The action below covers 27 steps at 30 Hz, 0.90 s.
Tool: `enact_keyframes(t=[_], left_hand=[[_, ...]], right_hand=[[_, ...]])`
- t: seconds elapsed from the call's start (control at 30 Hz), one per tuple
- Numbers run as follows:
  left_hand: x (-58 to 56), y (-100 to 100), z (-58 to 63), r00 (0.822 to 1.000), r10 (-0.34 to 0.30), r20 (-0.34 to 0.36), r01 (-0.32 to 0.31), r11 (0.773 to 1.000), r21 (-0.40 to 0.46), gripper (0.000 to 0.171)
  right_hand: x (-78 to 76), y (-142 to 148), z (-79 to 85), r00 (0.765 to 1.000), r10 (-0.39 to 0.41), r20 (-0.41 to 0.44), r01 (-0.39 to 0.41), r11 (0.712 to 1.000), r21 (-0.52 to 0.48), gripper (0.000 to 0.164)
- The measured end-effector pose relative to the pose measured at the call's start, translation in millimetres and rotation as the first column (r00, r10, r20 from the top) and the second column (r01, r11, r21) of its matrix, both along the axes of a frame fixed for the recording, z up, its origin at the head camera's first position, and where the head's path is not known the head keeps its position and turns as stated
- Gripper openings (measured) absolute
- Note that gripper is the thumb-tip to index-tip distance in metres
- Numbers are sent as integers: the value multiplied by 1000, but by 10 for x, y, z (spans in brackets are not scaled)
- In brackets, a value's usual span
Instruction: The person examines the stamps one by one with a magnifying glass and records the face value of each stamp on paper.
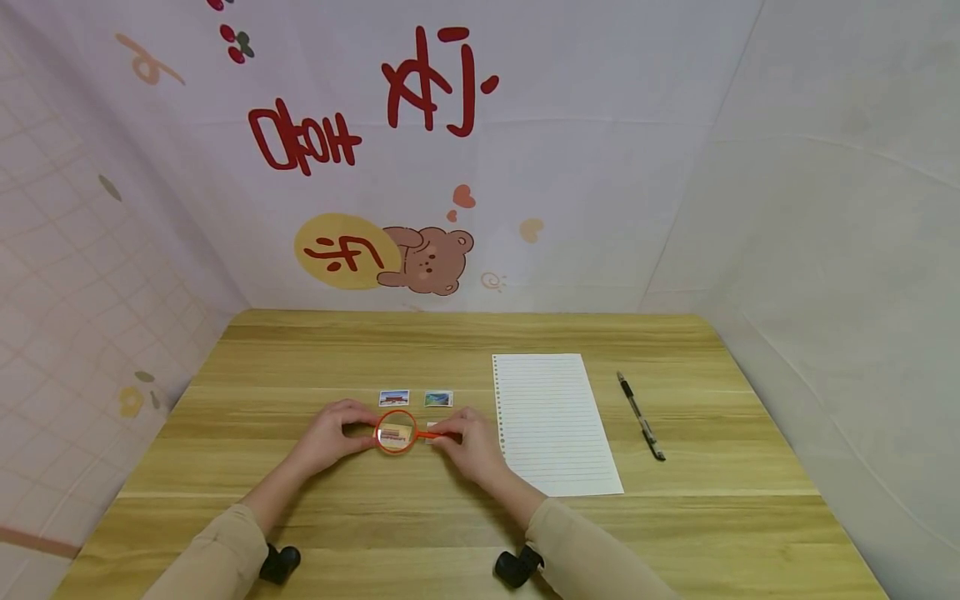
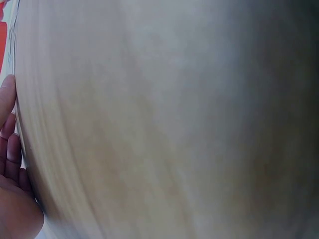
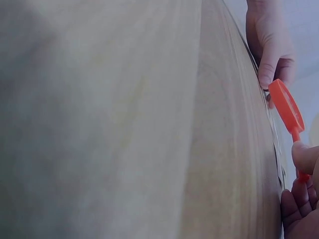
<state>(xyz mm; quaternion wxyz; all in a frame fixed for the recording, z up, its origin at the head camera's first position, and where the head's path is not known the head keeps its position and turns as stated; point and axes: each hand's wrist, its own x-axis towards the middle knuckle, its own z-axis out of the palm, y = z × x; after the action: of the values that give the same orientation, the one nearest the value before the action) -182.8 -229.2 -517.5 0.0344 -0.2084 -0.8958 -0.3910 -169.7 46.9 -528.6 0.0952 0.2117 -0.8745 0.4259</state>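
Note:
My right hand (image 1: 472, 442) pinches the handle of a red-rimmed magnifying glass (image 1: 396, 411) between thumb and fingers. Through its round lens shows a stamp with a red and yellow picture (image 1: 393, 437). At the lens's left side is my left hand (image 1: 339, 435), thumb and forefinger spread apart, tips right by the rim and that stamp. Two small picture stamps lie just beyond, a blue and red one (image 1: 393, 398) and a blue-green one (image 1: 438, 399). Another pale stamp (image 1: 430, 428) is mostly hidden under the handle and right fingers. The right wrist view shows the magnifying glass (image 3: 286, 105) tilted over the table.
Right of the hands lies a lined sheet of paper (image 1: 555, 425) with punched holes down its left edge. Farther right is a black pen (image 1: 640, 417). The wooden table (image 1: 300, 350) meets a printed white cloth (image 1: 585, 167) at the back and sides.

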Motion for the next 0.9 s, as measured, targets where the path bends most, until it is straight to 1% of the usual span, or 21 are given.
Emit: enact_keyframes(t=[0.2,0.4,0.57,0.73,0.9], left_hand=[[1,-2,0,1000,-4,6,4,1000,5,25],[-9,-9,-23,1000,-3,5,3,1000,-1,27],[-21,-16,-52,1000,-3,2,3,1000,-7,27],[-22,-22,-61,1000,4,13,-4,1000,-15,26],[-18,-14,-56,1000,7,30,-7,1000,-16,26]], right_hand=[[-2,-2,-10,1000,-4,-3,4,1000,-1,13],[5,1,-24,1000,-6,11,6,1000,11,14],[27,41,6,999,7,36,-6,1000,-15,14],[44,177,90,998,6,60,-3,998,-59,14],[52,455,163,999,-19,36,23,993,-112,17]])
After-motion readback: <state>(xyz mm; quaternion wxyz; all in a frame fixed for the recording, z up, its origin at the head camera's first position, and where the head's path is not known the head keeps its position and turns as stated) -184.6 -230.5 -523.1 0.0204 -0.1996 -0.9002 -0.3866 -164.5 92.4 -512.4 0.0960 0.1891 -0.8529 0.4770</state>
